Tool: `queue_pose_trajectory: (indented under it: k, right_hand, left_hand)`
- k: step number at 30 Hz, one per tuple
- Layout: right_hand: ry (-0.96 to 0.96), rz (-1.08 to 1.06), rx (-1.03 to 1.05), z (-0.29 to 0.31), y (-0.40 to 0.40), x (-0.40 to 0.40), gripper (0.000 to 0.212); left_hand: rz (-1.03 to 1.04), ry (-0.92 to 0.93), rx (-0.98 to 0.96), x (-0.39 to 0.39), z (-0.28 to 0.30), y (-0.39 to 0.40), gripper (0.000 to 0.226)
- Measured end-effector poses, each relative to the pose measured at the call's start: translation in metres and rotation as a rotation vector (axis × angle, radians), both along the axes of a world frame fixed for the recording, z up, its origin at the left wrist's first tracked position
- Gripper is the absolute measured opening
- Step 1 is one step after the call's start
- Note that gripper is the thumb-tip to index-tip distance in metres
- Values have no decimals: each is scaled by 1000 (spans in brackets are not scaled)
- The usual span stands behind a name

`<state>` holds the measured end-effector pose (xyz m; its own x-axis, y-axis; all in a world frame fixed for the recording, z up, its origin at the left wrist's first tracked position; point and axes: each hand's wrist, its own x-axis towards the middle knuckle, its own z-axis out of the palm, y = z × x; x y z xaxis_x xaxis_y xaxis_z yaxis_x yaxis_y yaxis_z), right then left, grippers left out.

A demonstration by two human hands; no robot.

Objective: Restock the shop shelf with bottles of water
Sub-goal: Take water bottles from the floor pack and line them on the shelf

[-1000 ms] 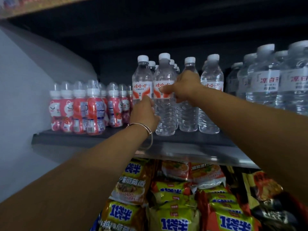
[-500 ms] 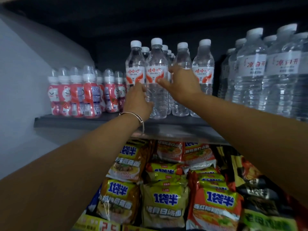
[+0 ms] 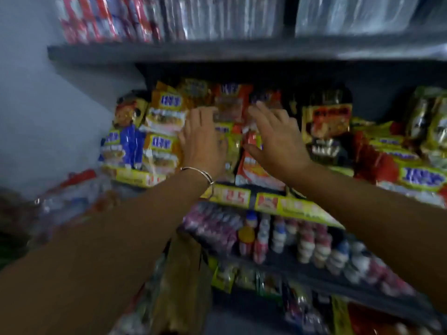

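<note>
Both hands are up in front of the noodle shelf, and neither one is carrying anything as far as we can see. Our left hand (image 3: 202, 139), the one with the bangle (image 3: 202, 175), has its fingers relaxed and slightly spread, and the right hand (image 3: 275, 139) is splayed wide, thumb out. We can't tell if they actually touch the noodle packs (image 3: 164, 117) or just hover in front; the whole shot is pretty smeared.

Water bottles (image 3: 222, 15) are on the top shelf (image 3: 169, 53), just streaky blurs along the upper edge of the view, next to the red bottles (image 3: 96, 18) at its left end. Down at the far left there's what looks like a plastic-wrapped pack (image 3: 72, 199), maybe more stock, but too blurry to call.

What could go wrong, imo: with the view swinging this fast, a loose hand could catch the packs near the shelf's front edge and drag a few off. Those bags are stacked loose and slippery, so one nudge might slide several onto the small bottles (image 3: 290, 238) below.
</note>
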<state>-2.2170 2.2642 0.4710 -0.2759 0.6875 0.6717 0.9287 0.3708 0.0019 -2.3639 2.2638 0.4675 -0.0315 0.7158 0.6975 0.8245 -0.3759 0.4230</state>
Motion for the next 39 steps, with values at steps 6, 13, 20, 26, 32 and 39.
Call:
queue_pose_trajectory:
  k: [6, 13, 20, 26, 32, 39]
  right_hand:
    - [13, -37, -272, -130, -46, 26, 74]
    - [92, -61, -436, -311, -103, 25, 70]
    - [143, -88, -595, -497, -160, -17, 74]
    - [118, -57, -852, -650, -191, -57, 78]
    - [156, -9, -1019, -781, -195, -86, 89]
    - [424, -22, -1136, -860, -178, -113, 94]
  left_hand:
    - [-64, -5, -112, 18, -133, -47, 50]
    - [-153, -27, -190, 16, -309, -105, 49]
    - [-179, -107, -443, -18, -504, -179, 53]
    - [-141, -295, -635, -48, -664, -223, 51]
    - [-121, -275, -589, -68, -772, -228, 48]
    - [-125, -264, -450, -83, -832, -208, 40]
